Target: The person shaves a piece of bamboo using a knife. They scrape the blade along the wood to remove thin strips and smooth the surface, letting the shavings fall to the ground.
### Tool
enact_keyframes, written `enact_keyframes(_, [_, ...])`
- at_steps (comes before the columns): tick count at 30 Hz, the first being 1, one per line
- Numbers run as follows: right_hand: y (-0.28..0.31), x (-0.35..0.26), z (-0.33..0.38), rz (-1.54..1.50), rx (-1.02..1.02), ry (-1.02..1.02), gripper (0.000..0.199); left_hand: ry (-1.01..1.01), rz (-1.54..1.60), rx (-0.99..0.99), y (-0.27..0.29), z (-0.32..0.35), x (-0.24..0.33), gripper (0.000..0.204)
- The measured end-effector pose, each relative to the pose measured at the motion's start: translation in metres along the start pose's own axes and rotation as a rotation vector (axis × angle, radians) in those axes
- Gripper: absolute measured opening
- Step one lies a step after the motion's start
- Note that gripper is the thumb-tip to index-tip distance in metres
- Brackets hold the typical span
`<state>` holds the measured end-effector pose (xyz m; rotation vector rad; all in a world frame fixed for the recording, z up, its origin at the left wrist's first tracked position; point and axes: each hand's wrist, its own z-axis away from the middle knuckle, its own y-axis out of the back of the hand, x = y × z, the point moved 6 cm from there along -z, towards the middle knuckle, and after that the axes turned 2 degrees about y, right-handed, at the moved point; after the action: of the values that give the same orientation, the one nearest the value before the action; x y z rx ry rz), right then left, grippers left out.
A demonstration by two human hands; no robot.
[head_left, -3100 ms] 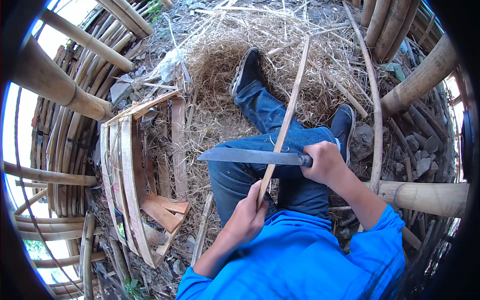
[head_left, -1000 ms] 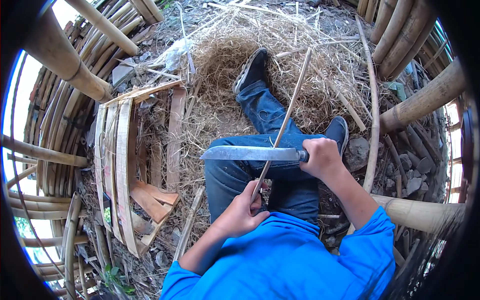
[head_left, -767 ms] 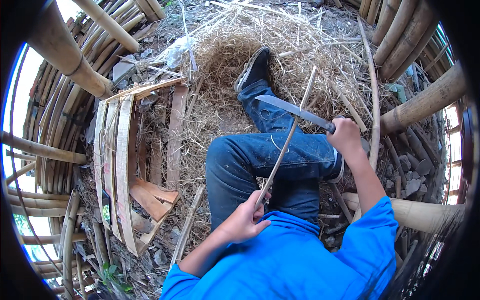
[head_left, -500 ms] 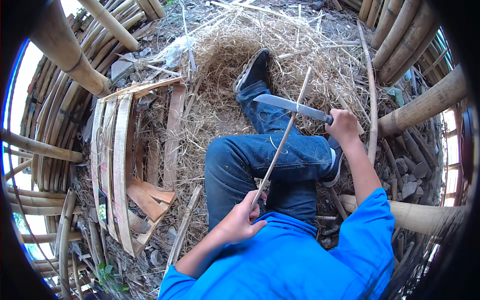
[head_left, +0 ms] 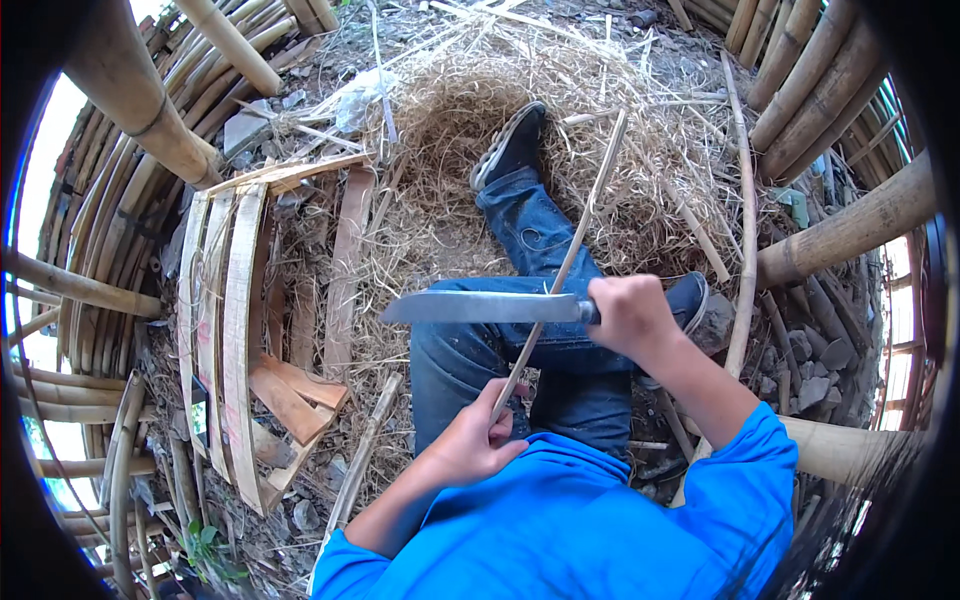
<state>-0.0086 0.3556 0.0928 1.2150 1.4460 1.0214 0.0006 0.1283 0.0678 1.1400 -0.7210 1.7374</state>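
Over the lap, right hand [head_left: 628,315] is gripping one knife [head_left: 480,307] closed-fisted; left hand [head_left: 478,440] is pinching one bamboo strip [head_left: 572,255].

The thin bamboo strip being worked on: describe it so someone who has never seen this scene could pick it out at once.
Start at the person's jeans in the middle of the picture. Across them lies a wide knife held by the right hand. The bamboo strip is the slim pale stick that crosses that blade, its lower end gripped by the left hand. Unlike the loose slats on the ground, it is held and slants up over the straw.
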Motion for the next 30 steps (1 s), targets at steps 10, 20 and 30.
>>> enact_keyframes(10, [0.033,0.222,0.064,0.297,0.021,-0.919,0.027,0.018,0.23,-0.127,-0.008,0.003,-0.021,0.058])
enact_keyframes(20, [-0.018,0.073,0.077,-0.609,0.351,-0.769,0.026,0.015,0.805,-0.302,0.009,-0.004,0.011,0.057])
enact_keyframes(30, [0.0,-0.035,0.024,-0.243,-0.051,-0.196,0.018,-0.105,0.283,-0.099,-0.001,-0.009,0.018,0.054])
